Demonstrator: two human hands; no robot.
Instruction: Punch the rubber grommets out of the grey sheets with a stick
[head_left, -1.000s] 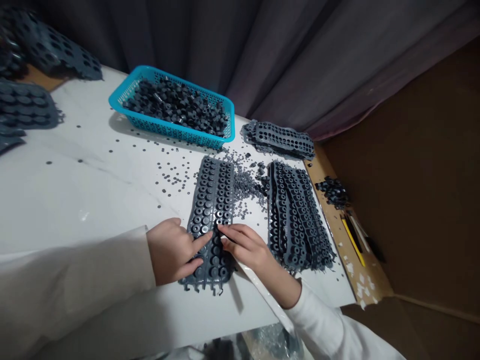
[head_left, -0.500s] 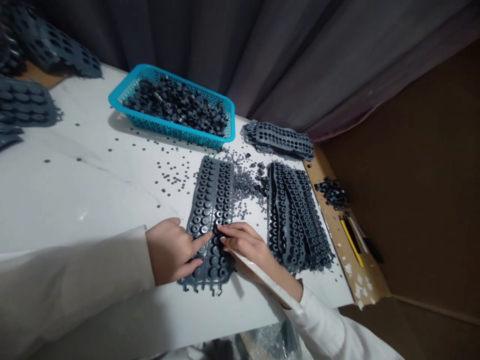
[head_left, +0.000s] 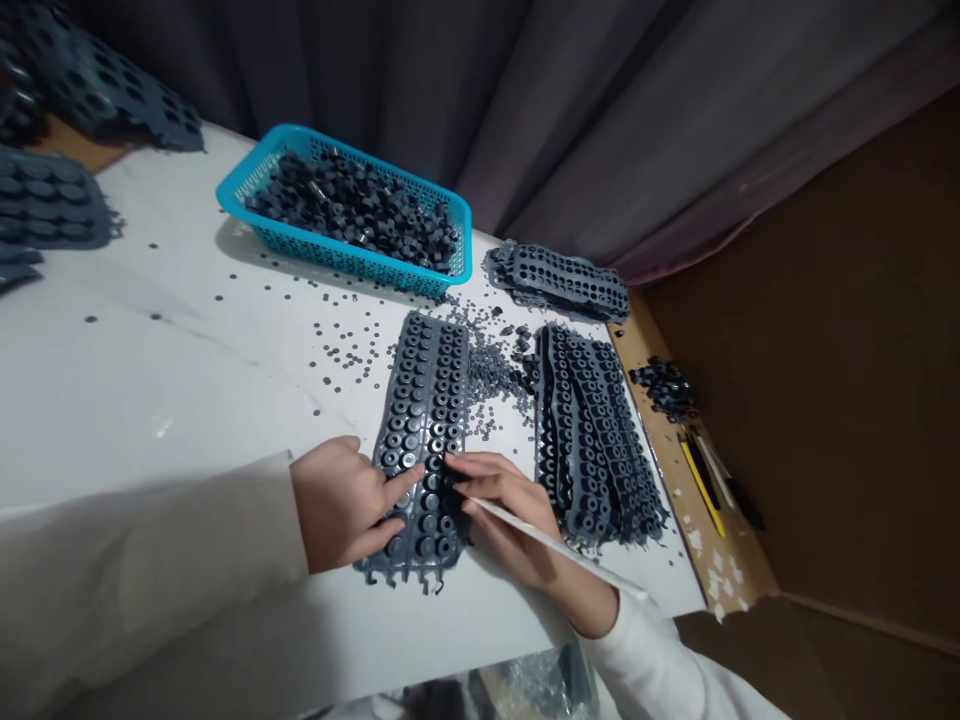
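A dark grey rubber sheet (head_left: 424, 400) with rows of round, ring-topped bumps lies lengthwise on the white table. My left hand (head_left: 349, 505) rests at its left edge, index finger and thumb stretched out onto the bumps, the other fingers curled. Over the right edge, my right hand (head_left: 514, 510) is closed around a long, thin white stick-like tool (head_left: 555, 545). The tool's tip is hidden by my fingers near the bumps. Small dark discs (head_left: 491, 370) lie scattered and heaped beyond the sheet's right side.
A blue basket (head_left: 345, 255) full of small dark rubber pieces stands at the back. To the right lie stacked rubber sheets (head_left: 600, 430), with another stack (head_left: 559, 280) behind. A yellow-handled tool (head_left: 703, 485) and dark pieces (head_left: 664, 388) sit on cardboard at the right; more sheets (head_left: 52, 200) lie far left.
My right hand has shifted slightly right, and the white tool has turned so its narrow side shows. My left hand and the sheet have stayed in place.
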